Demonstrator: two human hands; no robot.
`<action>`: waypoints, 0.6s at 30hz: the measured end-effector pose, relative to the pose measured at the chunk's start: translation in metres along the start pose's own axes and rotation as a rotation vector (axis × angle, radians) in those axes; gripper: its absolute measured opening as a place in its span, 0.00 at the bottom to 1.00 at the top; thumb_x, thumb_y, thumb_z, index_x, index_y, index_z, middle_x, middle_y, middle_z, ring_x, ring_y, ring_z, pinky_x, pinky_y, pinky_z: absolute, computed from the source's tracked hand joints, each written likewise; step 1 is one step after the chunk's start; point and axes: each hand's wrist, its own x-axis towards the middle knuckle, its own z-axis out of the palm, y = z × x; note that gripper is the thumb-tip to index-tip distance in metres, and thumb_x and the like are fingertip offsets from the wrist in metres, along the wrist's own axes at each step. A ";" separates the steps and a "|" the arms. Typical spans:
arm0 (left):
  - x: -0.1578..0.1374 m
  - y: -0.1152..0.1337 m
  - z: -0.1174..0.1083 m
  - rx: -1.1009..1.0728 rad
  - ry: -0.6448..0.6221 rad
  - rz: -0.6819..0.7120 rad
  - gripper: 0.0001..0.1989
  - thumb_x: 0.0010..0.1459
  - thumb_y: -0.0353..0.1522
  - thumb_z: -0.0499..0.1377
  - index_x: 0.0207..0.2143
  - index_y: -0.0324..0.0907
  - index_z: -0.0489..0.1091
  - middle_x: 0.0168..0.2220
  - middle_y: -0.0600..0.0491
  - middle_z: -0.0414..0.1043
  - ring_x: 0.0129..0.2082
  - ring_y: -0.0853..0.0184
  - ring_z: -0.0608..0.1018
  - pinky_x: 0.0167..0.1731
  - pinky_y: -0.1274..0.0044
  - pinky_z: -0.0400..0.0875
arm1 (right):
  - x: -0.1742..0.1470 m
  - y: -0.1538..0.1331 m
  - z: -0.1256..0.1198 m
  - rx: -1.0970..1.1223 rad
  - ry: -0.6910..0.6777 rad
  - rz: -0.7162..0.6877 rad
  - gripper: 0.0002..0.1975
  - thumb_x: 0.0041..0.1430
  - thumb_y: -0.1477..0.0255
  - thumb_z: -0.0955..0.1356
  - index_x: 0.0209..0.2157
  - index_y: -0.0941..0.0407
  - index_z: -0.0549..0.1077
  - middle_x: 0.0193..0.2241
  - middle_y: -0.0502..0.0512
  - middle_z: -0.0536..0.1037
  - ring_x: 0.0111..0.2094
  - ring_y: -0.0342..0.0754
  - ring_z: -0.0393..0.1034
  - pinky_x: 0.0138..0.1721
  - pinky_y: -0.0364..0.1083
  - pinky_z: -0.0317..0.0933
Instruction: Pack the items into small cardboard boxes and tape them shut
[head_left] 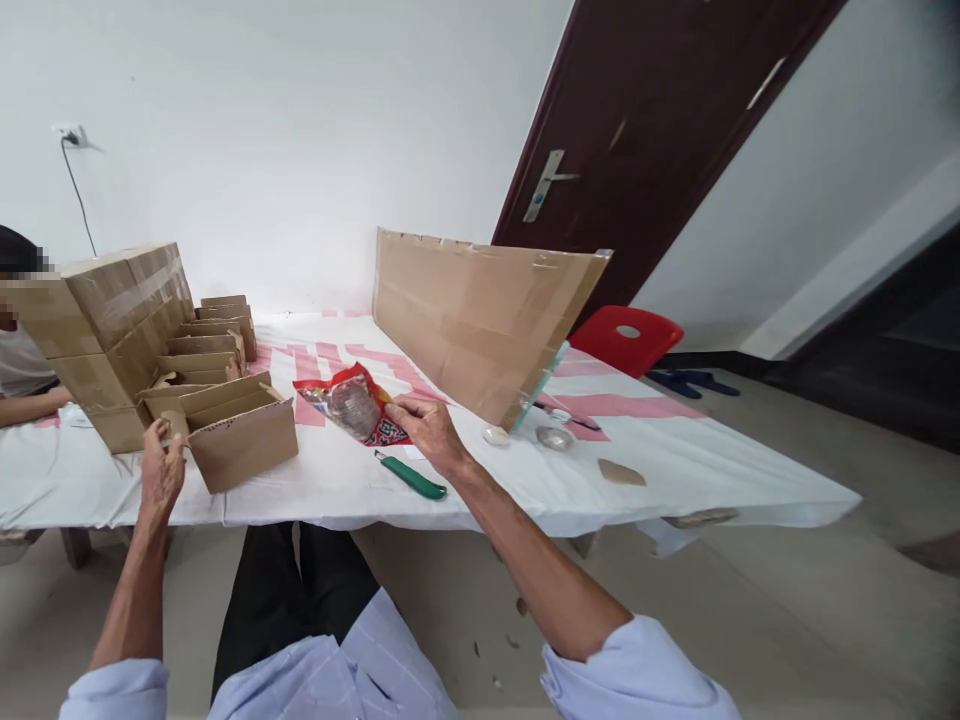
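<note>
My right hand (429,428) pinches the right end of a red and silver snack packet (357,408), lifted a little above the table. My left hand (162,465) grips the left edge of a cardboard box (244,440) with its flaps up; thumb and fingers are closed on the cardboard. The box's inside is mostly hidden by its front wall and flaps. Below the packet, near the front edge, lies a green utility knife (410,475).
Several cardboard boxes (214,345) line up behind mine, beside a stacked carton wall (124,330). A large cardboard panel (480,320) stands across the table (675,450). Right of it are tape rolls (553,437) and a cardboard scrap (621,472). A red chair (628,335) stands behind. Another person's arm (34,406) rests far left.
</note>
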 end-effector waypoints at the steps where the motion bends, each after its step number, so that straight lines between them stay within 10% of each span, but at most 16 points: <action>1: -0.011 0.002 -0.004 0.014 0.073 -0.017 0.19 0.64 0.38 0.56 0.54 0.42 0.67 0.49 0.44 0.75 0.48 0.55 0.79 0.49 0.63 0.77 | -0.007 0.005 0.003 -0.024 0.001 -0.015 0.20 0.57 0.54 0.69 0.22 0.54 0.74 0.21 0.50 0.72 0.26 0.47 0.65 0.28 0.44 0.60; 4: -0.062 0.013 -0.004 -0.003 0.159 -0.111 0.18 0.63 0.43 0.60 0.50 0.43 0.70 0.47 0.46 0.76 0.46 0.56 0.81 0.46 0.64 0.79 | -0.031 0.014 0.017 -0.123 0.023 -0.127 0.16 0.63 0.60 0.68 0.26 0.55 0.77 0.26 0.52 0.77 0.30 0.48 0.70 0.33 0.45 0.65; 9: -0.139 0.047 0.036 -0.765 -0.519 -0.549 0.37 0.55 0.56 0.67 0.57 0.42 0.68 0.49 0.40 0.80 0.43 0.51 0.85 0.29 0.69 0.82 | -0.081 0.025 0.056 -0.366 0.103 -0.423 0.13 0.71 0.71 0.64 0.36 0.55 0.80 0.36 0.60 0.80 0.40 0.53 0.75 0.46 0.52 0.71; 12: -0.147 0.056 0.062 -0.893 -0.583 -0.689 0.43 0.48 0.45 0.76 0.62 0.41 0.66 0.52 0.40 0.80 0.41 0.53 0.86 0.29 0.70 0.82 | -0.108 0.038 0.076 -0.485 0.054 -0.482 0.12 0.70 0.75 0.65 0.42 0.54 0.81 0.39 0.61 0.80 0.43 0.55 0.76 0.50 0.54 0.72; 18: -0.132 0.035 0.085 -0.970 -0.583 -0.713 0.42 0.35 0.26 0.77 0.56 0.42 0.70 0.47 0.45 0.83 0.40 0.57 0.86 0.37 0.73 0.82 | -0.120 0.083 0.089 -0.090 0.017 -0.014 0.22 0.61 0.60 0.73 0.53 0.54 0.76 0.53 0.65 0.77 0.55 0.58 0.75 0.52 0.56 0.74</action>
